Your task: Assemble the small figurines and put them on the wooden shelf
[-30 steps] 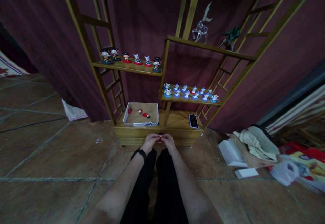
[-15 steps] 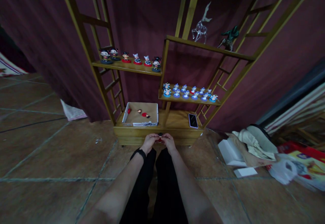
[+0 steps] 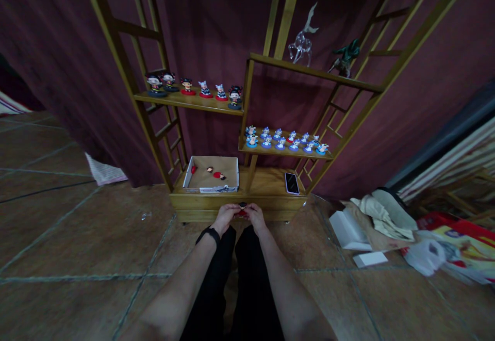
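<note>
Between my two hands is a small figurine [image 3: 242,207] with a dark head and a red base. My left hand [image 3: 226,216], with a black band at the wrist, pinches it from the left. From the right, the fingers of my right hand [image 3: 255,215] are closed on the same figurine. Both hands are in front of the low cabinet of a wooden display shelf [image 3: 193,203]. An open shallow box [image 3: 189,181] stands on the cabinet, with a few small red and dark figurine parts [image 3: 218,175] lying in it.
Small figurines [image 3: 187,86] line the upper left shelf, and several blue and white ones [image 3: 280,143] fill the middle right shelf. A clear deer ornament [image 3: 301,44] and a dark green statuette [image 3: 345,58] stand higher. A phone [image 3: 292,183] lies on the cabinet; white boxes [image 3: 350,229] sit on the floor.
The view has shifted slightly, so the shelf appears a little further left. Both hands still hold the figurine in front of the cabinet, and its red part shows a bit more.
</note>
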`<state>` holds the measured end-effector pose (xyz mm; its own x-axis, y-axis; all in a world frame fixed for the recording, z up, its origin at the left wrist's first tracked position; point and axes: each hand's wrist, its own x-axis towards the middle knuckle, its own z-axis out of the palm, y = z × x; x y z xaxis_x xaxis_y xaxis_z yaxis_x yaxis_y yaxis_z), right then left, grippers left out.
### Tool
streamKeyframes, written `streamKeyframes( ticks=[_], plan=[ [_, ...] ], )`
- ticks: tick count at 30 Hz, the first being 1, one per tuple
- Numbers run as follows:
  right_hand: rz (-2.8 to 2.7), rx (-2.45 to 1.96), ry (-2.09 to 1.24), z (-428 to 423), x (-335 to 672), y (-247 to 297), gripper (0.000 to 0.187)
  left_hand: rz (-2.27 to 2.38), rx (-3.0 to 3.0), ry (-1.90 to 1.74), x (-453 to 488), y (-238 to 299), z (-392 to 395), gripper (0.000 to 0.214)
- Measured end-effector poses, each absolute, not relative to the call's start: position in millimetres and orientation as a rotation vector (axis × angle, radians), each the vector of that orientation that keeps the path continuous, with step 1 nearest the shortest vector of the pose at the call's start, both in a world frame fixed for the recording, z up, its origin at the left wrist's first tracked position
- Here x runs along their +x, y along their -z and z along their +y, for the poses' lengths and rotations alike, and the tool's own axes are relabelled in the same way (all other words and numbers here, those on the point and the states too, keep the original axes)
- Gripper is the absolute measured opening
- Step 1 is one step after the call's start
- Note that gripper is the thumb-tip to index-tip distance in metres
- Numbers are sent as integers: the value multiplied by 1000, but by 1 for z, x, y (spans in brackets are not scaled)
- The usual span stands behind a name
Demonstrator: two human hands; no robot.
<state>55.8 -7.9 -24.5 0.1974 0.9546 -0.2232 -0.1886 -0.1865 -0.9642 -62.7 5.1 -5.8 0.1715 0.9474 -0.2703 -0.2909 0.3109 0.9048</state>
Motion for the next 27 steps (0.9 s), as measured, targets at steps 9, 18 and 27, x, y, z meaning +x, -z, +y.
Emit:
streamKeyframes(
  ticks=[9, 18, 27],
  plan=[
    [-846, -1332, -1256, -9, 56, 22, 14, 1034, 815, -1055, -62, 5, 4, 14],
    [-885, -1341, -1249, -8, 56, 25, 14, 992, 837, -1034, -62, 4, 5, 16],
    [-979, -1391, -1113, -7, 52, 25, 10, 990, 861, -1038, -62, 9, 8, 19]
  ],
)
